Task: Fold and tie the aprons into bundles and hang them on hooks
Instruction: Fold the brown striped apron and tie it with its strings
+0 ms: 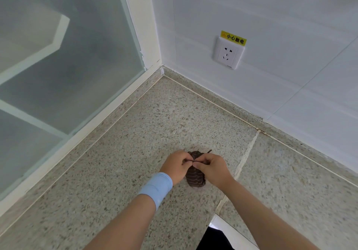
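A small rolled bundle of dark brown patterned apron (194,176) lies on the speckled stone counter (135,153). My left hand (177,165), with a light blue wristband, pinches the apron's strap at the top of the bundle. My right hand (212,169) pinches the strap from the other side, fingertips almost touching the left ones. A short end of the strap (209,151) sticks out behind the bundle. No hooks are in view.
A frosted glass window (67,65) with a white frame borders the counter on the left. The white tiled wall (290,56) at the back right carries a socket (228,54) under a yellow warning label. The counter's front edge (228,228) runs at the lower right.
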